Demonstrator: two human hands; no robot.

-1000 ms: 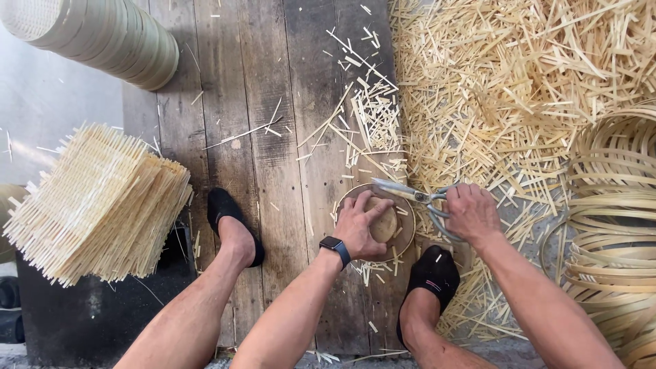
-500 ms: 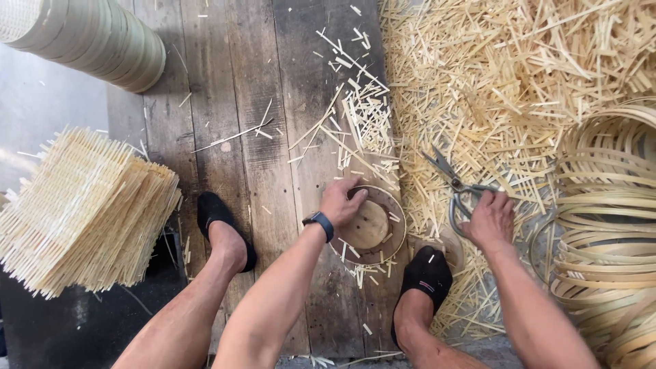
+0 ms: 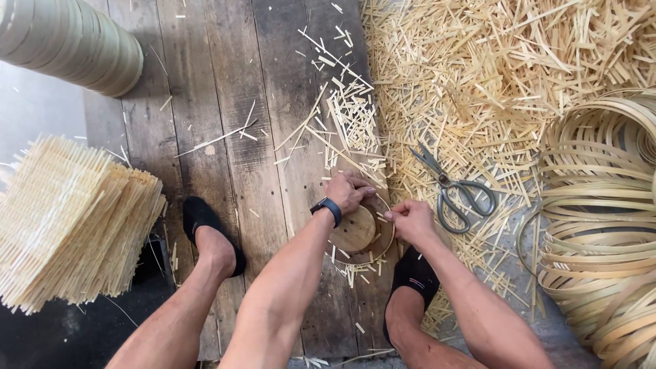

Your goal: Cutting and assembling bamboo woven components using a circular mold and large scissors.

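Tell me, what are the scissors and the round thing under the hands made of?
The scissors look like metal: grey, dull, with a slight shine on the blades and handle loops. The round disc under the left hand and right hand looks like smooth, unpainted wood, tan with small holes; a thin pale hoop, probably bamboo, rings it.

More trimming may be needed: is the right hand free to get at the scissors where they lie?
Probably yes. The scissors lie in the open on the bamboo scraps, just beside the right hand, with nothing on top of them or between them.
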